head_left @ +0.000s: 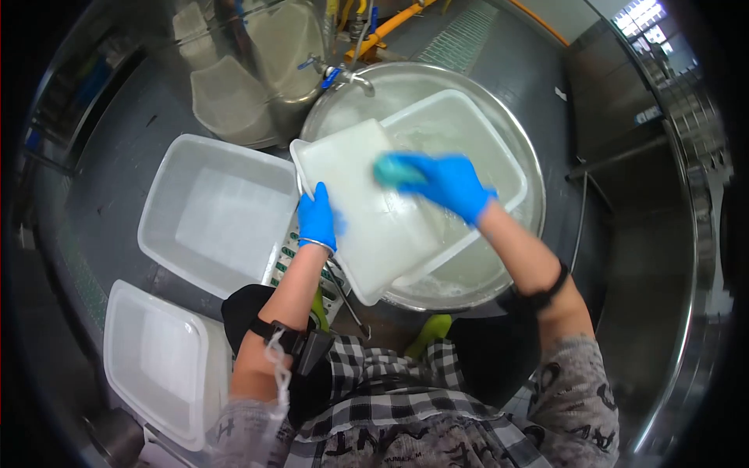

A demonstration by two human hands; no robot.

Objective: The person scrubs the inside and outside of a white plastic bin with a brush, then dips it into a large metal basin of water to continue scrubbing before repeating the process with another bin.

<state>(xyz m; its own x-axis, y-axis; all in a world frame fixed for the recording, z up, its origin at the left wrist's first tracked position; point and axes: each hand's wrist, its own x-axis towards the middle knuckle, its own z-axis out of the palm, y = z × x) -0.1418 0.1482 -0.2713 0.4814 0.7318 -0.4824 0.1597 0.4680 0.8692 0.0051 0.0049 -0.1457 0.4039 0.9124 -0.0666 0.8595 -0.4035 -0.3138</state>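
Observation:
A white plastic tub (pixel 359 249) is tilted on its side over a large round metal basin (pixel 533 195). My left hand (pixel 317 220), in a blue glove, grips the tub at its left rim. In my right hand (pixel 452 186), also blue-gloved and slightly blurred, is a green scrubbing sponge (pixel 387 170), held against or just above the tub's outer surface. Another white tub (pixel 511 156) lies in the cloudy, sudsy water of the basin, partly hidden behind the tilted one.
An empty-looking white tub (pixel 226 199) stands on the floor at left, with another tub (pixel 156 359) nearer me. A metal tap (pixel 355 80) with blue handles reaches over the basin's rim. Translucent containers (pixel 226 101) stand beyond. A steel counter (pixel 624 156) lines the right side.

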